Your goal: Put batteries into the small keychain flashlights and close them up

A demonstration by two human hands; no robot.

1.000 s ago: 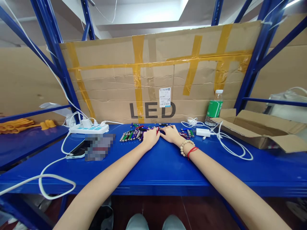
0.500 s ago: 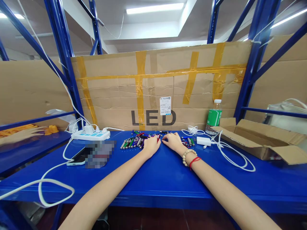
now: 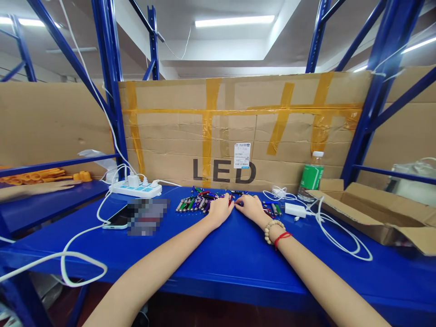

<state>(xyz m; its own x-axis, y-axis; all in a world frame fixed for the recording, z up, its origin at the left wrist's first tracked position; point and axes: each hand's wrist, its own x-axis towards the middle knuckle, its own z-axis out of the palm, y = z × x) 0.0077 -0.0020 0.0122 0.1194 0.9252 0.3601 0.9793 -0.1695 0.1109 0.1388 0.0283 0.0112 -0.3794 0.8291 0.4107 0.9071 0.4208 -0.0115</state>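
Note:
On the blue shelf, my left hand (image 3: pixel 220 212) is closed round a small red metal tube (image 3: pixel 230 199), which looks like a mini flashlight. Just to its right, my right hand (image 3: pixel 251 208) has its thumb and fingertips pinched together close to the red tube's end; whatever they hold is too small to make out. A pile of similar small tubes (image 3: pixel 190 204) in silver, green, purple and blue lies left of and behind my left hand. A few more tubes (image 3: pixel 275 209) rest to the right, partly covered by my right hand.
A power strip (image 3: pixel 117 188) with white cables and a phone (image 3: pixel 119 218) are on the left, beside a blurred-out patch. On the right stand a green-labelled bottle (image 3: pixel 311 176), a white adapter (image 3: pixel 294 210) with a coiled cable and an open cardboard box (image 3: pixel 371 222). Another person's arm (image 3: pixel 37 190) shows far left.
The camera view has shifted, so the scene sits a little further right and lower. Both hands stay together at the red tube. The other person's hand at far left has moved slightly.

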